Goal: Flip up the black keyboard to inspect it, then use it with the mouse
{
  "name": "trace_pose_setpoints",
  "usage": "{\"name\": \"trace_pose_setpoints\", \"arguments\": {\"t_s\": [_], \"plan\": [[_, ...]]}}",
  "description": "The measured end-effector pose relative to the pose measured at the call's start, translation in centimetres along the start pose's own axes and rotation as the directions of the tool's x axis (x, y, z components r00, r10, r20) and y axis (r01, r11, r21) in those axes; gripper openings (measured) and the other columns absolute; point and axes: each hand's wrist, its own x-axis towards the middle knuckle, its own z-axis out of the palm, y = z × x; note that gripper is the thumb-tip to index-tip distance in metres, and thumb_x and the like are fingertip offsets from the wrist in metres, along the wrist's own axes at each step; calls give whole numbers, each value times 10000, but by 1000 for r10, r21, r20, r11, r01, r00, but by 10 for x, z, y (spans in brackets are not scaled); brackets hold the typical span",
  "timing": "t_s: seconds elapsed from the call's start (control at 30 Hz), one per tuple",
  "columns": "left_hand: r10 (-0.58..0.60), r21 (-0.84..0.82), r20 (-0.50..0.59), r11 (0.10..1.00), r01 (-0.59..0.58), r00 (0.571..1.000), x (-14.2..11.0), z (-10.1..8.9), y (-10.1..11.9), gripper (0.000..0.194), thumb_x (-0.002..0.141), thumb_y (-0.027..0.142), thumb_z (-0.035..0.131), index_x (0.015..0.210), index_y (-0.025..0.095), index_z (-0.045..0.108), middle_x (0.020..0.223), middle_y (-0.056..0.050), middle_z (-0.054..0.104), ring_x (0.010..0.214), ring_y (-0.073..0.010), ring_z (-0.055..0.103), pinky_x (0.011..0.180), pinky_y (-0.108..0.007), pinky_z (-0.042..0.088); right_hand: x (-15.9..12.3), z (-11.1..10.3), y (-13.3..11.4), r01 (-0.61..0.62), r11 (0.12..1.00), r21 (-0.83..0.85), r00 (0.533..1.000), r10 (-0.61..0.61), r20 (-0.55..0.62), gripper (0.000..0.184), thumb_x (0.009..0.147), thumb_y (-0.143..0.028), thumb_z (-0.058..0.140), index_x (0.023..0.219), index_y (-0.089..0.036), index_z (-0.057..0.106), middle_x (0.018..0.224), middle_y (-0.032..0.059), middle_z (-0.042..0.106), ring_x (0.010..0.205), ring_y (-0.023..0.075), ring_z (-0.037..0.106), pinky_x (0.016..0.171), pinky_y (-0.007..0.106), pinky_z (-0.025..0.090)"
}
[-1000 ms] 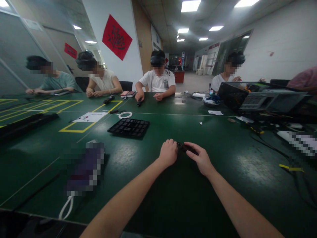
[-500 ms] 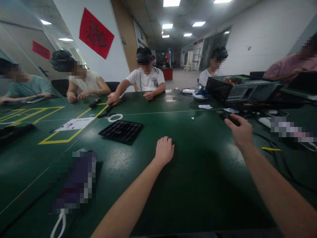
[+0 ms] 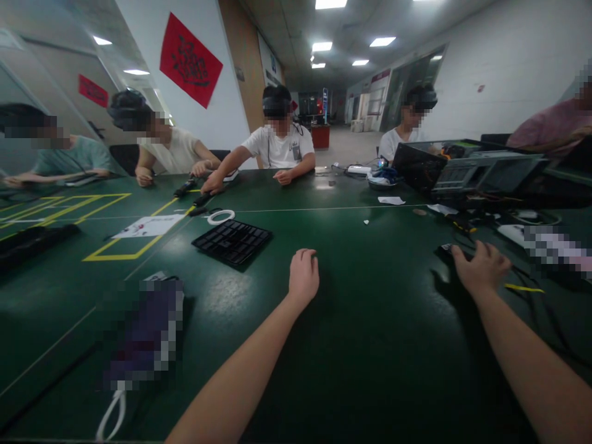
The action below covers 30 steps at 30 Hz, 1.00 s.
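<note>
Green desk (image 3: 370, 327), viewed from head height. A black grid tray (image 3: 232, 242) and a white cable coil (image 3: 221, 217) lie left of centre, well apart from both hands. Left hand (image 3: 304, 277): empty, loosely curled, resting on the desk. Right hand (image 3: 481, 268): at right, fingers (image 3: 465, 253) touching a small black object (image 3: 446, 250) on the desk; grip cannot be determined.

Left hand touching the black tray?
Apart: the head view shows green table between the left hand and the black tray.
</note>
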Motion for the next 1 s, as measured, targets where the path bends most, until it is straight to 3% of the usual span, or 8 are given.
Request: {"name": "trace_pose_setpoints", "arguments": {"t_s": [0.13, 0.37, 0.6, 0.67, 0.8, 0.93, 1.0], "plan": [[-95, -54, -120, 995, 89, 988, 2, -13, -2, 253, 901, 241, 323, 997, 155, 542, 988, -99, 554, 968, -194, 521, 852, -344, 427, -2, -3, 2, -49, 996, 75, 996, 54, -71, 612, 778, -408, 370, 1224, -2, 472, 1277, 233, 431, 1217, 298, 341, 1029, 391, 193], [-27, 304, 165, 952, -25, 986, -5, -19, 13, 302, 863, 405, 414, 1005, 168, 536, 956, -98, 541, 807, -200, 542, 666, -300, 443, -2, -1, 1, 13, 999, 45, 996, -9, -86, 630, 756, -442, 364, 1205, -21, 497, 1281, 209, 434, 1203, 292, 336, 1024, 388, 195], [-38, 462, 265, 882, -92, 963, -4, -9, 10, 273, 871, 367, 398, 945, 147, 542, 908, -123, 538, 772, -223, 554, 614, -306, 435, -5, 2, -1, 62, 995, -72, 998, -60, 26, 760, 697, -556, 494, 1303, -106, 406, 1374, 179, 319, 1204, 389, 273, 969, 473, 244], [-52, 461, 308, 882, -101, 950, -3, -7, 7, 207, 877, 268, 382, 923, 146, 543, 897, -124, 547, 776, -221, 562, 619, -307, 435, -1, 7, 1, 88, 988, -128, 992, -75, 104, 805, 671, -546, 533, 1307, -76, 385, 1339, 218, 352, 1174, 405, 311, 946, 482, 260], [-49, 414, 362, 903, -113, 931, -4, -3, 2, 167, 841, 116, 389, 904, 160, 537, 884, -103, 562, 780, -197, 564, 637, -289, 436, 9, 12, 8, 144, 974, -172, 964, -99, 245, 660, 729, -395, 473, 1234, 28, 433, 1138, 269, 513, 1062, 370, 447, 914, 444, 292], [-19, 249, 318, 966, -64, 948, -7, -1, 0, 129, 858, 173, 399, 850, 172, 527, 881, -93, 565, 762, -189, 557, 643, -300, 444, 1, 7, -5, 81, 994, -69, 961, -60, 268, 634, 720, -393, 478, 1223, -6, 476, 1150, 253, 526, 1063, 352, 470, 925, 449, 298], [-51, 93, 262, 995, 28, 964, -6, -1, 0, 128, 866, 217, 404, 810, 181, 514, 853, -78, 566, 738, -179, 554, 640, -303, 449, -13, 4, -23, 7, 998, 58, 964, -22, 265, 643, 698, -405, 511, 1234, -50, 483, 1154, 217, 540, 1068, 336, 480, 935, 453, 314]]}}
